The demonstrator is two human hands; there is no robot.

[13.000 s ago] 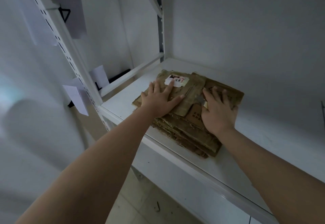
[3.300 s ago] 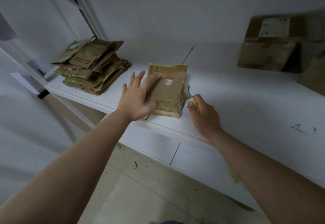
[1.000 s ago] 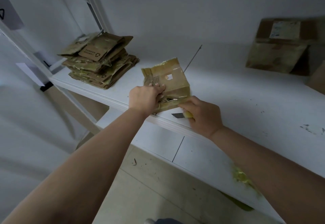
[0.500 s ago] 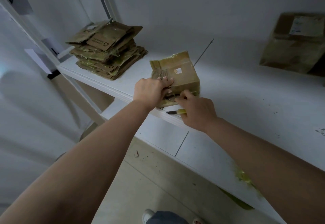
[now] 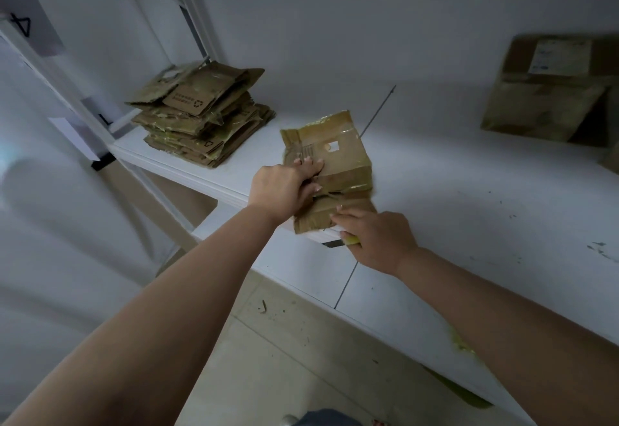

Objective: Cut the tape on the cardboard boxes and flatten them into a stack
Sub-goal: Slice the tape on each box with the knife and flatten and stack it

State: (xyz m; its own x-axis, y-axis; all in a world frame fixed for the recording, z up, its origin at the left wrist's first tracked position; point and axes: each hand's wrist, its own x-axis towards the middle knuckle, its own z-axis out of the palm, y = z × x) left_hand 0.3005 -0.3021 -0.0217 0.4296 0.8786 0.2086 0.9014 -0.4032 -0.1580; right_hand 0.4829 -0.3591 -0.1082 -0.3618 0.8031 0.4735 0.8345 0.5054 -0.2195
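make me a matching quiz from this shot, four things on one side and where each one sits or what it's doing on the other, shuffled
Things:
1. stack of flattened boxes
2. small taped box
3. yellow-handled cutter
4. labelled box

Places or states:
A. in the right hand
B. far right, against the wall
C. left end of the shelf
D. at the shelf's front edge, gripped by the left hand

Pairs: 1-C, 2-D, 3-A, 4-B

Both hands (image 5: 284,188) on box (image 5: 330,157), shelf (image 5: 469,198) edge.
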